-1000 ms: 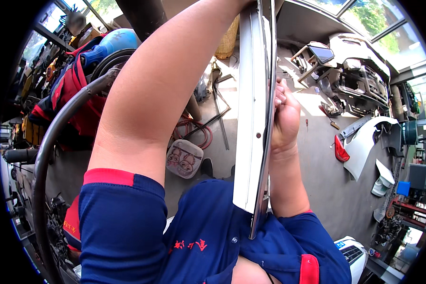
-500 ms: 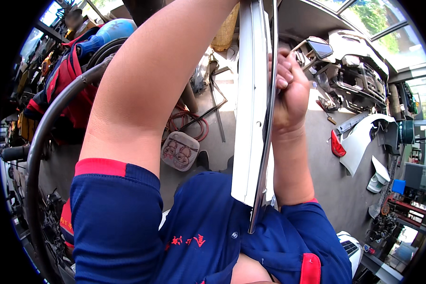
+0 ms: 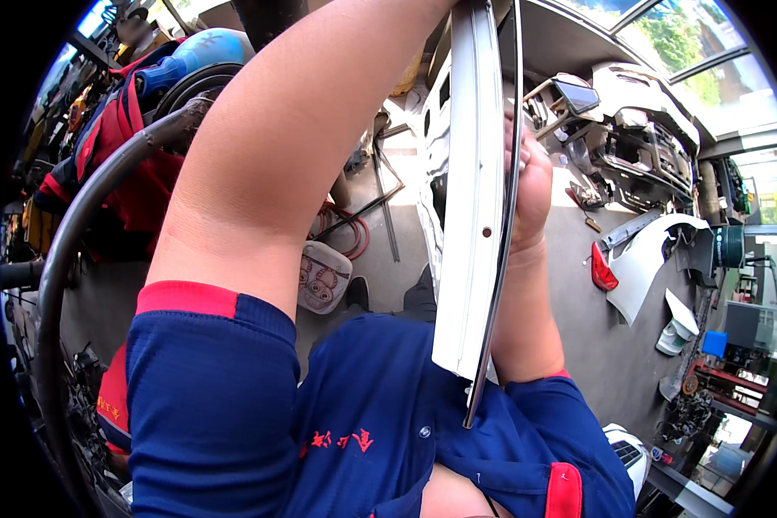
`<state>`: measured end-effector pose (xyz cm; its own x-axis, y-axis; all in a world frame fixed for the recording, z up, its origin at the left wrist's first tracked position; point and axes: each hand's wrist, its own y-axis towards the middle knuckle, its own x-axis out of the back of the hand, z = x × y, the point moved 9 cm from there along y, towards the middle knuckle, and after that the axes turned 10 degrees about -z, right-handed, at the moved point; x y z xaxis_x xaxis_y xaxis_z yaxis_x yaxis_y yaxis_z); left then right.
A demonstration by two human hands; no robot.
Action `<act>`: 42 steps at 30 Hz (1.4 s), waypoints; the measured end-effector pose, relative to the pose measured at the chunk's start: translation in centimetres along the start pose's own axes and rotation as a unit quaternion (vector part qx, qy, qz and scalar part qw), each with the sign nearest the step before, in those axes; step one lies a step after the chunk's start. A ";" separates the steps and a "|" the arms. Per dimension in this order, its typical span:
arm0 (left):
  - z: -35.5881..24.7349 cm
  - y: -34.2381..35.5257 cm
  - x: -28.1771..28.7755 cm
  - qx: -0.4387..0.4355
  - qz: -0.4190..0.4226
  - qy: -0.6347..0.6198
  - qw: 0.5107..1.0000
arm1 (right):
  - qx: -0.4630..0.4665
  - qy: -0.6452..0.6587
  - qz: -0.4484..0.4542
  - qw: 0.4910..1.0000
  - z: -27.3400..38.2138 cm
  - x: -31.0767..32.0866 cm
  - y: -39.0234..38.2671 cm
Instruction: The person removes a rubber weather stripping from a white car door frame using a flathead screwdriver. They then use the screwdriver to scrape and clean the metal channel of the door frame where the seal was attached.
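A long white metal car panel point(image 3: 464, 285) stands up in front of my chest, with stamped openings along its left side and a glossy dark-edged trim strip point(image 3: 516, 86) down its right. My left arm reaches up to the top edge of the picture beside the panel; the hand itself is out of view. My right hand point(image 3: 529, 177) is behind the strip, fingers curled in toward the panel and partly hidden by it, so what they grip cannot be made out.
Bumpers point(image 3: 656, 151), a white fender point(image 3: 643, 268) and a red lamp point(image 3: 603, 263) lie at right. A curved dark tube point(image 3: 65, 250), red-and-dark fabric point(image 3: 104, 164) and a blue object point(image 3: 190, 56) are at left. A patterned case point(image 3: 324, 276) and red hose point(image 3: 345, 233) lie on the floor.
The panel has shifted slightly right and turned, showing more of its stamped left side. My right hand moved upward along it, then dipped slightly and is now more hidden.
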<state>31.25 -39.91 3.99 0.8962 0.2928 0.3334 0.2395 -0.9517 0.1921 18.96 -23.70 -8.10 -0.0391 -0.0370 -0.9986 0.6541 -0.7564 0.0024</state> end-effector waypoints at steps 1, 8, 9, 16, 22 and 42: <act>0.3 0.1 0.2 0.004 -0.001 0.001 1.000 | 0.022 -0.008 -0.020 1.000 0.4 -1.2 0.5; 0.4 -0.5 0.2 0.005 -0.002 0.005 1.000 | 0.065 0.059 -0.139 0.986 0.0 1.4 -1.7; -0.1 -0.1 0.6 0.000 -0.005 0.003 1.000 | 0.044 0.033 -0.082 0.995 0.0 -0.1 -0.5; 0.2 -0.6 0.9 0.004 -0.010 0.009 1.000 | 0.044 0.087 -0.116 0.988 -1.2 1.2 -1.7; -0.1 -0.2 1.3 0.001 -0.013 0.009 1.000 | 0.034 0.025 -0.062 0.997 -0.5 -2.4 0.3; 0.0 -0.3 1.8 0.011 -0.025 0.013 1.000 | 0.032 0.043 -0.079 0.995 -0.8 -0.9 -0.9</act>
<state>32.75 -39.08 4.53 0.8732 0.3412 0.3479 0.2912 -0.9378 0.1888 18.99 -22.47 -7.22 -0.0711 0.1404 -0.9875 0.5955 -0.7883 -0.1549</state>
